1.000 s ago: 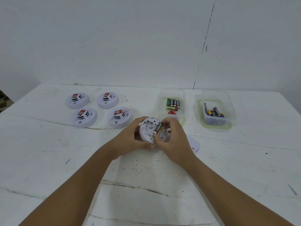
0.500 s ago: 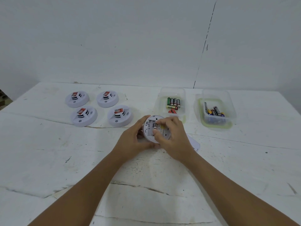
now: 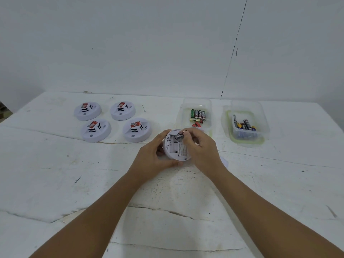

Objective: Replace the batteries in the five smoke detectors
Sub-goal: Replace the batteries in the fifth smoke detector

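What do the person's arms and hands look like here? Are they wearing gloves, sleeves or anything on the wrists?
Both arms are bare as far as the picture shows: no sleeve is in view on either forearm. The left hand and right hand wear no gloves. No watch, band or ring can be seen, and there are no markings. The fingernails look short and plain, though they are small in this view.

The near half of the table [image 3: 55,183] is bare, so a hand can pass there. Four detectors [image 3: 111,121] block the back left part, with thin gaps between them. Two tubs [image 3: 210,116] with batteries stand close together near the back edge, on the right. Both hands [image 3: 152,157] and a fifth detector [image 3: 176,148] fill the middle, just in front of the left tub.
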Tool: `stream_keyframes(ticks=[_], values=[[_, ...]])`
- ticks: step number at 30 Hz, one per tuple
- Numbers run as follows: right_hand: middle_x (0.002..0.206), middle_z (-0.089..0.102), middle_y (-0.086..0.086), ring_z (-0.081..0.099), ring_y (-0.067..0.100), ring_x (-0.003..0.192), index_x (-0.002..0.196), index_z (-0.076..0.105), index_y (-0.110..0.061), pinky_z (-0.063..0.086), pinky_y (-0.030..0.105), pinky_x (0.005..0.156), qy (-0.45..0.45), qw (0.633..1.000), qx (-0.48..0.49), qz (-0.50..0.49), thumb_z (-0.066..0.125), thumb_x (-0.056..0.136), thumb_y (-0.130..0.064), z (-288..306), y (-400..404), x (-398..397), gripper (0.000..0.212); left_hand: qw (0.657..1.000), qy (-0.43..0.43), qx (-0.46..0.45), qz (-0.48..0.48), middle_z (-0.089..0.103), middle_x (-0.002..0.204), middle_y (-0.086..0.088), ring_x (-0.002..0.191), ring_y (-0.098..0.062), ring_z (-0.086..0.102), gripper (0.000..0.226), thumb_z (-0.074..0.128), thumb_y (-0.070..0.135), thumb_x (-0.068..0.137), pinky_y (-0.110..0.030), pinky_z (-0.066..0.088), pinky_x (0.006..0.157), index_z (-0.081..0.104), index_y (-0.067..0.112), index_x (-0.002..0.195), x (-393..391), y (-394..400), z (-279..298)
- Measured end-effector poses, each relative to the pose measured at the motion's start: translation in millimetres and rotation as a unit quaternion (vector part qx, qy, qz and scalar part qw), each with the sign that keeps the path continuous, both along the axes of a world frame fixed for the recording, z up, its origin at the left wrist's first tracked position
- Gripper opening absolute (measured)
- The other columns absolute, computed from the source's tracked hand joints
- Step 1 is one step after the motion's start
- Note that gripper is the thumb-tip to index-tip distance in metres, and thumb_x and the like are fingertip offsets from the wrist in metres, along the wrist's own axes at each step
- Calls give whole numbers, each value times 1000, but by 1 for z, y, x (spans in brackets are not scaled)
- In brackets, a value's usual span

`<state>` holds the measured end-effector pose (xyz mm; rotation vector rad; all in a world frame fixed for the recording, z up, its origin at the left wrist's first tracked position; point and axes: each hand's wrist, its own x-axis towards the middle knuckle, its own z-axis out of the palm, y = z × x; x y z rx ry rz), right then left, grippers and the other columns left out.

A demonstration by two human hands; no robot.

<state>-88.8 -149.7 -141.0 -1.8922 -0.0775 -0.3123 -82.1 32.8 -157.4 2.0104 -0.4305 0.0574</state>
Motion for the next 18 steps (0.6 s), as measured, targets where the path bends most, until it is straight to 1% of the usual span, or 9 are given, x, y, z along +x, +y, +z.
stream_keyframes(ticks=[2, 3, 5, 7, 11, 14, 16, 18], values=[[88, 72, -18, 65, 5, 86, 95, 74, -27, 50, 17, 69, 7, 1000, 10, 1, 58, 104, -23, 1, -2, 0, 19, 1000, -6, 1, 2, 69, 112, 28, 99, -4, 69, 92, 98, 36, 65, -11, 52, 81, 51, 38, 145, 0, 1, -2], [88, 72, -13, 66, 7, 85, 95, 75, -25, 51, 21, 68, 9, 1000, 13, 0, 58, 103, -23, 1, -2, 0, 19, 1000, -9, 2, 3, 69, 112, 28, 98, -4, 68, 93, 98, 36, 65, -11, 52, 81, 52, 37, 145, 0, 0, -2], [86, 73, -7, 66, 11, 82, 94, 76, -20, 53, 27, 68, 11, 1000, 7, 0, 59, 102, -22, 1, -3, 0, 20, 1000, -12, 5, 3, 69, 112, 26, 99, -4, 68, 93, 98, 38, 65, -12, 52, 82, 51, 38, 146, 0, 0, -3], [85, 74, -4, 67, 12, 80, 94, 77, -18, 54, 29, 68, 16, 1000, -11, 12, 60, 101, -21, 3, -4, 0, 19, 1000, -11, 6, 0, 71, 114, 23, 100, -6, 69, 93, 98, 38, 65, -14, 53, 84, 51, 39, 146, 0, 0, -3], [86, 76, -9, 69, 6, 81, 98, 80, -18, 57, 27, 70, 13, 999, -47, 22, 62, 101, -23, 6, -4, 5, 19, 1000, -10, 7, 2, 71, 113, 23, 99, -5, 69, 93, 98, 38, 65, -11, 52, 83, 52, 39, 145, 1, 0, -2], [88, 76, -10, 69, 5, 83, 100, 80, -20, 58, 24, 72, 5, 999, -32, 25, 63, 101, -25, 6, -4, 7, 17, 1000, -7, 9, 4, 71, 113, 24, 99, -5, 69, 94, 99, 38, 64, -12, 52, 83, 51, 41, 145, 1, 0, -3], [87, 75, -10, 67, 4, 81, 96, 78, -20, 55, 20, 70, 2, 999, -29, 24, 63, 102, -25, 4, -3, 7, 17, 1000, -6, 9, 4, 71, 113, 23, 98, -6, 69, 93, 98, 37, 64, -13, 53, 82, 51, 42, 145, 1, 0, -3], [87, 72, -9, 64, 4, 82, 93, 75, -18, 49, 14, 69, -12, 999, -47, 17, 62, 102, -24, 0, -3, 6, 17, 1000, -9, 12, 3, 71, 113, 21, 97, -8, 69, 93, 98, 38, 64, -14, 53, 82, 51, 41, 145, 1, 0, -4]])
